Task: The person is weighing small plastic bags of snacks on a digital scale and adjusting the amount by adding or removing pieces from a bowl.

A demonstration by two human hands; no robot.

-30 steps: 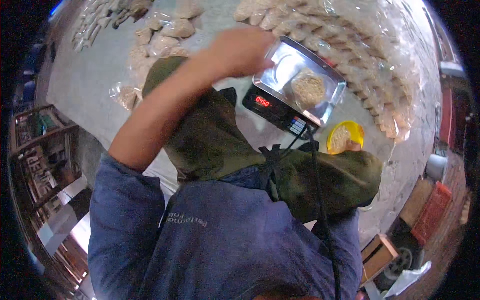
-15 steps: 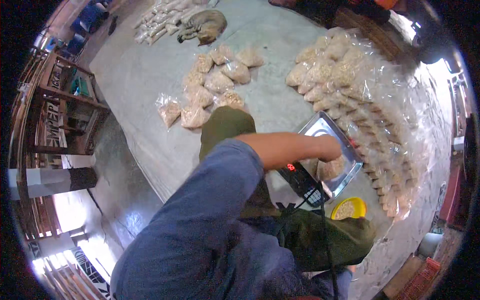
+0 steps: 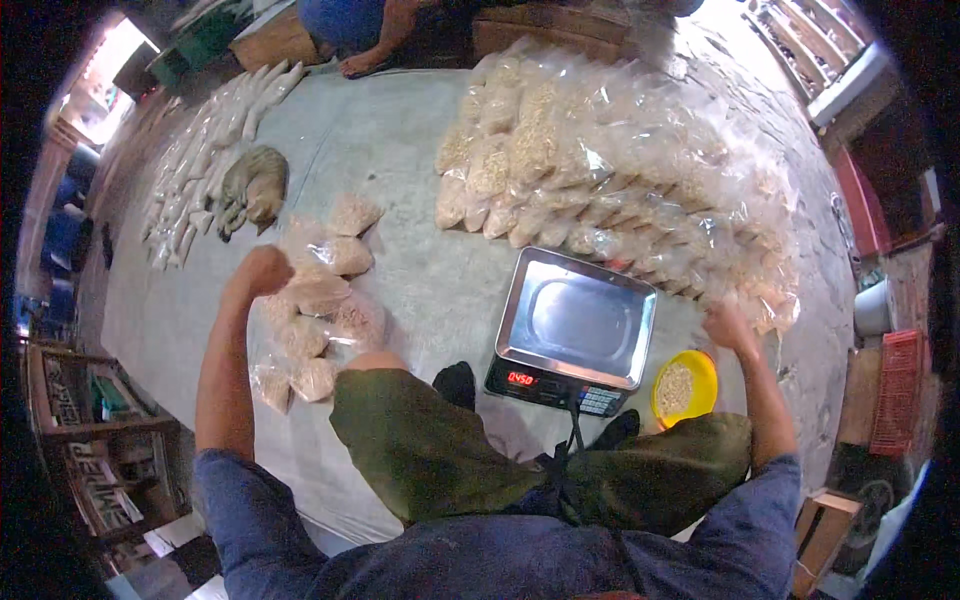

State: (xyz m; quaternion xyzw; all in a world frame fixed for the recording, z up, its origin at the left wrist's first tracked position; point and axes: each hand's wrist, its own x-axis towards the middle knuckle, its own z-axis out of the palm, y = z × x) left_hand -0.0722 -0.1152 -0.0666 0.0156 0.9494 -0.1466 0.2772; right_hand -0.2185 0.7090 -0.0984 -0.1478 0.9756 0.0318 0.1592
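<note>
I note the scale (image 3: 578,318) freed of its bag. Left hand (image 3: 266,270), right hand (image 3: 730,326): fingers look curled; I cannot tell any hold.

Packing workshop, digital scale (image 3: 574,322), filled bags (image 3: 605,165)

A pale sheet (image 3: 400,130) stretched wide over the floor (image 3: 125,165), and what a glare! Daylight blazed behind wooden slats (image 3: 805,40) past its far right corner, and a bright opening (image 3: 110,50) flared off its far left! Wooden racks (image 3: 100,430) crowded its near left edge, blue containers (image 3: 70,235) sat farther up, and a red crate (image 3: 897,390) stood to its right!
</note>
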